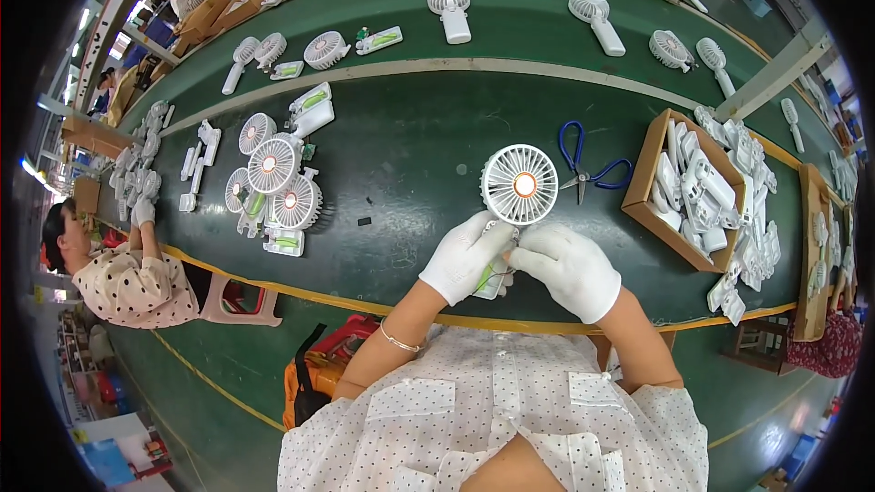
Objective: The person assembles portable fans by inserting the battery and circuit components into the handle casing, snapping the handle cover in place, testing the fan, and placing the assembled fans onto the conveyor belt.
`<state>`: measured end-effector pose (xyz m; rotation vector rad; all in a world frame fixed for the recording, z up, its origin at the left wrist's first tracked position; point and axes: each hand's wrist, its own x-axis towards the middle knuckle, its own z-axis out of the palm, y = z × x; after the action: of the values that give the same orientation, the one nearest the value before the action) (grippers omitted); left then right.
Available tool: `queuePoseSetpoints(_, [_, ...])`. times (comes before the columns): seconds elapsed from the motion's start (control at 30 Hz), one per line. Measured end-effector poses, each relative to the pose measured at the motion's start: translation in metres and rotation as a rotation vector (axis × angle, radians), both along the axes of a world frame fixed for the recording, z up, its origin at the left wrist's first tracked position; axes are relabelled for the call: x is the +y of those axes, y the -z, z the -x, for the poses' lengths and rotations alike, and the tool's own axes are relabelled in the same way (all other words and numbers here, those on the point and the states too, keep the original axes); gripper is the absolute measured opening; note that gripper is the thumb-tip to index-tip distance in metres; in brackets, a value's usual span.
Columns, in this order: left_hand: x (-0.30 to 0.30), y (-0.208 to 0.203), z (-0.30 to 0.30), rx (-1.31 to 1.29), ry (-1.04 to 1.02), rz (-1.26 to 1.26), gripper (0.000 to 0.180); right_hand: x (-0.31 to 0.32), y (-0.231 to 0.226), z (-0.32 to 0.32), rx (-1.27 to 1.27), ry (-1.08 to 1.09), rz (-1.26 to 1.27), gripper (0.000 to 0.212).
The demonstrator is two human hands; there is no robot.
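A white handheld fan (520,184) with a round grille and a copper-coloured centre is between my hands, its head pointing away from me. My left hand (467,260), in a white glove, is closed around the fan's handle. The handle is opened up, and a green part shows inside it. My right hand (570,271), gloved too, has its fingers bent and pressed together at the same handle, just below the fan head; its fingertips are partly hidden. Blue-handled cutters (584,164) lie with jaws spread on the green table, right of the fan head.
Several fan heads (275,164) with green-filled handles are clustered at the left. A cardboard box (679,228) of white casings stands at the right, with loose casings (756,200) beside it. A green belt (392,5) carrying fans runs behind. Another person (137,278) works at the far left.
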<state>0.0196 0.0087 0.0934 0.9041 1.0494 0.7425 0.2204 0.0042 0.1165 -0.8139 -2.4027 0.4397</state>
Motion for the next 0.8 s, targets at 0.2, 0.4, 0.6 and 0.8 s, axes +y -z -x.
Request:
queuePoseSetpoints(0.2, [0.0,-0.015,-0.004,-0.096,0.071,0.17,0.032,0.003,-0.003,0.009,0.181,0.155,-0.206,0.022])
queuePoseSetpoints(0.4, [0.0,0.001,-0.008,-0.165,-0.081,0.246,0.031,-0.01,0.028,0.028,0.435,0.447,0.102,0.022])
queuePoseSetpoints(0.6, [-0.003,0.005,-0.008,-0.141,-0.067,0.241,0.032,-0.003,0.026,0.013,0.306,0.309,0.092,0.021])
queuePoseSetpoints(0.8, [-0.002,0.005,-0.008,-0.246,-0.066,0.319,0.034,-0.007,0.036,0.026,0.65,0.437,0.479,0.02])
